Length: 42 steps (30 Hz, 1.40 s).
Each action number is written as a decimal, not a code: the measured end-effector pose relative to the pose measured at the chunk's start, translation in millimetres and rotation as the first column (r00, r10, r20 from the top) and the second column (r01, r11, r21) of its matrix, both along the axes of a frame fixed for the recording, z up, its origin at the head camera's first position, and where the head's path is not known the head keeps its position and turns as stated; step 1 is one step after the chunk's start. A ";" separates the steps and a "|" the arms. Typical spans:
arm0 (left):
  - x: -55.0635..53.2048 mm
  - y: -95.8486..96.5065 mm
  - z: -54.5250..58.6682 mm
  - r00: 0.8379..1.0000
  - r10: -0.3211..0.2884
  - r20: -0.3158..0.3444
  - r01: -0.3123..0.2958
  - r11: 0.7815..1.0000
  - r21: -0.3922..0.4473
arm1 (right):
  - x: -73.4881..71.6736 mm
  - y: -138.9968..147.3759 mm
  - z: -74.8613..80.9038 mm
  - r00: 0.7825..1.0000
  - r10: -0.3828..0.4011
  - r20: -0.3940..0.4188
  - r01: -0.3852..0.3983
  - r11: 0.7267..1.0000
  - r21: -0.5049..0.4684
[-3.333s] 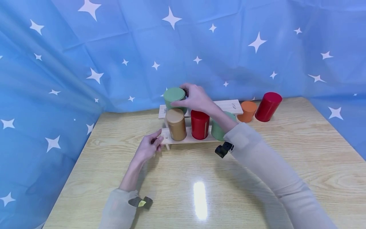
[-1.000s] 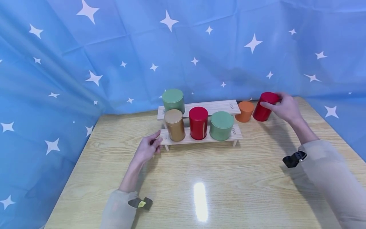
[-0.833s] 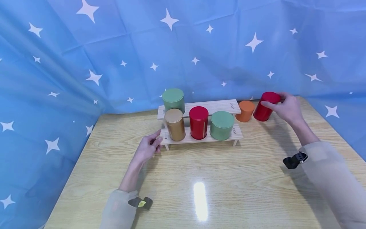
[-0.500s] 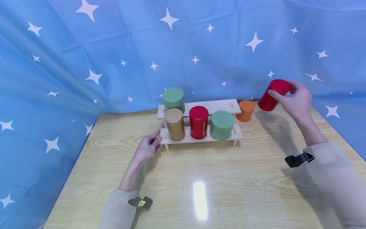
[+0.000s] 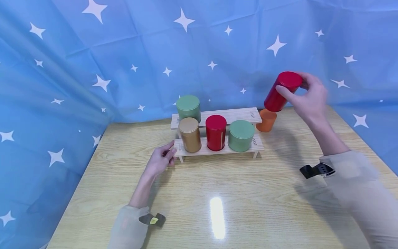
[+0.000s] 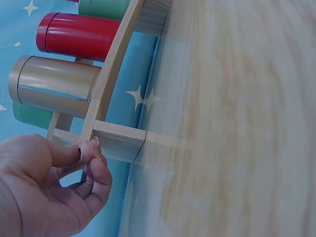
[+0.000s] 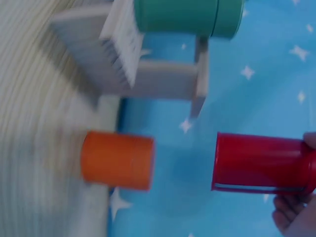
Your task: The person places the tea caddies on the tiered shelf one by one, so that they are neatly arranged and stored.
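Note:
My right hand [image 5: 308, 98] grips a red canister [image 5: 281, 90] near its lid and holds it tilted in the air, above an orange cup-like container [image 5: 266, 121]. With thumb and fingers, my left hand [image 6: 64, 182] pinches the left end of the lower board of a two-tier wooden rack [image 5: 203, 151]. On that lower board stand a gold canister [image 5: 190, 136], a second red canister [image 5: 216, 135] and a short green canister [image 5: 240, 136]. Another green canister [image 5: 188, 108] is at the left end of the upper board [image 5: 231, 116], partly hidden by the gold one.
The rack stands near the back of a wood-grain table [image 5: 174, 204]. Behind it hangs a blue cloth [image 5: 155, 41] with white stars. The orange container stands on the table just past the rack's right end.
My right hand left the green canister on the upper board, took hold of the red canister at the right and lifted it off the table, then leftward. My left hand stayed put.

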<state>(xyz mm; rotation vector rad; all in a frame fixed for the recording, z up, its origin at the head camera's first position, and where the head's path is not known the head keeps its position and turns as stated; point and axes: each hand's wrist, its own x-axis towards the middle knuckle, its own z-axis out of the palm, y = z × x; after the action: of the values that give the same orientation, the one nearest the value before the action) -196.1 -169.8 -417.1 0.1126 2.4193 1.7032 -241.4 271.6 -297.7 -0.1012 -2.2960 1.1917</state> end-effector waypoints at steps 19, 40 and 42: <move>-0.7 -0.8 0.0 1.000 -0.007 -0.008 0.007 1.000 0.013 | -11.5 -106.2 12.5 0.950 0.310 0.042 -0.312 0.949 0.039; -1.9 -0.9 -1.0 1.000 0.006 0.023 -0.007 1.000 0.024 | -30.0 -147.7 1.8 0.908 0.409 0.093 -0.417 0.905 0.087; -2.0 -1.0 -1.0 1.000 0.007 0.024 -0.007 1.000 0.024 | -29.5 -146.2 2.2 0.903 0.414 0.112 -0.423 0.902 0.080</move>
<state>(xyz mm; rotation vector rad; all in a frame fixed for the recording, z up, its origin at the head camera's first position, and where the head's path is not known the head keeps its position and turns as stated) -198.1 -170.8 -418.0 0.0860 2.3854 1.7267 -270.9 125.4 -295.6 0.4069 -2.5365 1.2888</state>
